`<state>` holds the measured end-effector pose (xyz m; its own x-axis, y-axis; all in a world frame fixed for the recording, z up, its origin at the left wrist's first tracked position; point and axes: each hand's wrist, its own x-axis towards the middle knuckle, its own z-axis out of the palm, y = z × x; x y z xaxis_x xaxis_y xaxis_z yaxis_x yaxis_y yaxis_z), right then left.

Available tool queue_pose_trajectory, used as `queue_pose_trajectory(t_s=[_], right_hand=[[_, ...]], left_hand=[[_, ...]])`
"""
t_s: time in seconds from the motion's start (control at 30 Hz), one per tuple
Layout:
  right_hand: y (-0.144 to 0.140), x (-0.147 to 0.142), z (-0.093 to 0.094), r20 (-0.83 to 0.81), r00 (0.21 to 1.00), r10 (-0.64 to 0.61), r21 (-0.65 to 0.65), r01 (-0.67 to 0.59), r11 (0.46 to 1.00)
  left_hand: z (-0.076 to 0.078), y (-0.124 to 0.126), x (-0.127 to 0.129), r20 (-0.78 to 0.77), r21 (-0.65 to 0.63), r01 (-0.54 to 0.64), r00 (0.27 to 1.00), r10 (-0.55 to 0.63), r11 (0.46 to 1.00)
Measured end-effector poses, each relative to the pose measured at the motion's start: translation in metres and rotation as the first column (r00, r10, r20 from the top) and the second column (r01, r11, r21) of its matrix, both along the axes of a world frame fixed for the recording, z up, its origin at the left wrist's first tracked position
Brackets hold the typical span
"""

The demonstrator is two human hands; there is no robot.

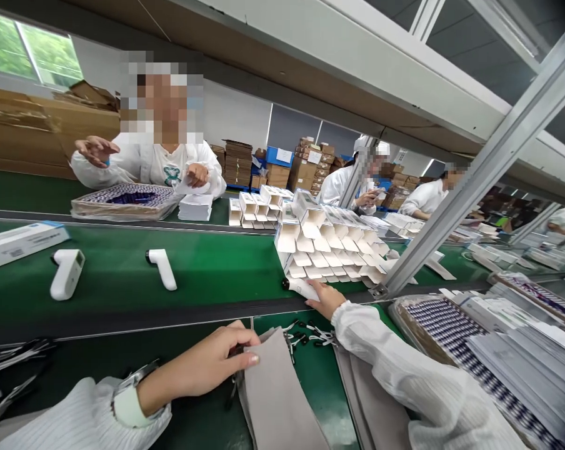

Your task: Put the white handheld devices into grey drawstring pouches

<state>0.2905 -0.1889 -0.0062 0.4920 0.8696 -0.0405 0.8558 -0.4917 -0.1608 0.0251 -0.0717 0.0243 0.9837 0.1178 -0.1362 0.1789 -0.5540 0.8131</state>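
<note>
White thermometer (300, 287) lies sideways under right hand (327, 299).

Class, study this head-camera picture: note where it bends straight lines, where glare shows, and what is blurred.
Head view: wide-lens distortion tilts the metal post and bows the shelf above; window at top left is overexposed; workers' faces are pixelated; left hand and grey pouch are sharp; lighting even, shadows soft.

Open green belt (207, 275) is left between the two thermometers (162, 267) and the box stack (329, 250) (piled high); passage rightward is blocked by that stack and the slanted metal post (479, 169).
</note>
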Motion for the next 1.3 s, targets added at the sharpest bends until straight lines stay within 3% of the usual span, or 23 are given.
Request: queue_pose_trajectory(t_s=[0.07, 0.13, 0.17, 0.23, 0.3, 0.33, 0.4, 0.47, 0.63, 0.73, 0.83, 0.97, 1.13, 1.23, 1.3], right_hand=[[-0.010, -0.005, 0.008, -0.022, 0.998, 0.051, 0.045, -0.050, 0.998], [-0.022, -0.012, 0.022, -0.143, 0.981, 0.129, 0.228, -0.094, 0.969], [-0.027, -0.017, 0.030, -0.257, 0.948, 0.185, 0.362, -0.083, 0.929], [-0.029, -0.032, 0.047, -0.512, 0.785, 0.347, 0.596, 0.034, 0.802], [-0.022, -0.052, 0.059, -0.669, 0.527, 0.524, 0.691, 0.184, 0.699], [-0.015, -0.063, 0.062, -0.701, 0.402, 0.589, 0.701, 0.232, 0.675], [0.000, -0.082, 0.065, -0.725, 0.218, 0.654, 0.688, 0.277, 0.670], [0.016, -0.096, 0.064, -0.738, 0.117, 0.665, 0.667, 0.278, 0.691], [0.034, -0.106, 0.062, -0.731, 0.000, 0.682, 0.651, 0.296, 0.698], [0.034, -0.105, 0.063, -0.765, -0.054, 0.641, 0.612, 0.245, 0.751], [0.033, -0.101, 0.060, -0.819, 0.018, 0.574, 0.567, 0.178, 0.804], [0.034, -0.100, 0.051, -0.848, 0.181, 0.499, 0.496, -0.064, 0.866], [0.029, -0.116, 0.036, -0.890, 0.290, 0.352, 0.297, -0.217, 0.930], [0.023, -0.118, 0.034, -0.749, 0.469, 0.468, 0.412, -0.224, 0.883], [0.022, -0.105, 0.035, -0.522, 0.664, 0.536, 0.611, -0.148, 0.778]], left_hand=[[0.002, -0.004, 0.001, 0.092, 0.015, -0.004, 0.996, 0.003, 1.000], [0.003, -0.008, 0.002, 0.140, 0.011, -0.002, 0.990, 0.001, 1.000], [0.004, -0.010, 0.002, 0.147, 0.007, 0.001, 0.989, -0.002, 1.000], [0.006, -0.014, 0.001, 0.150, 0.009, 0.022, 0.988, -0.023, 1.000], [0.008, -0.015, -0.001, 0.153, 0.038, 0.052, 0.987, -0.057, 0.998], [0.009, -0.015, -0.003, 0.155, 0.063, 0.060, 0.985, -0.070, 0.996], [0.011, -0.014, -0.006, 0.152, 0.118, 0.067, 0.985, -0.085, 0.991], [0.011, -0.012, -0.008, 0.141, 0.151, 0.078, 0.985, -0.099, 0.986], [0.010, -0.010, -0.007, 0.145, 0.120, 0.114, 0.981, -0.131, 0.986], [0.011, -0.008, -0.006, 0.193, 0.093, 0.075, 0.977, -0.092, 0.993], [0.012, -0.006, -0.006, 0.282, 0.083, -0.058, 0.959, 0.032, 0.995], [0.011, -0.005, -0.006, 0.369, 0.078, -0.263, 0.904, 0.217, 0.962], [0.012, -0.003, -0.006, 0.408, 0.099, -0.344, 0.870, 0.277, 0.934], [0.024, 0.001, -0.013, 0.348, 0.129, -0.381, 0.882, 0.318, 0.915], [0.039, 0.002, -0.024, 0.204, 0.148, -0.380, 0.915, 0.348, 0.913]])
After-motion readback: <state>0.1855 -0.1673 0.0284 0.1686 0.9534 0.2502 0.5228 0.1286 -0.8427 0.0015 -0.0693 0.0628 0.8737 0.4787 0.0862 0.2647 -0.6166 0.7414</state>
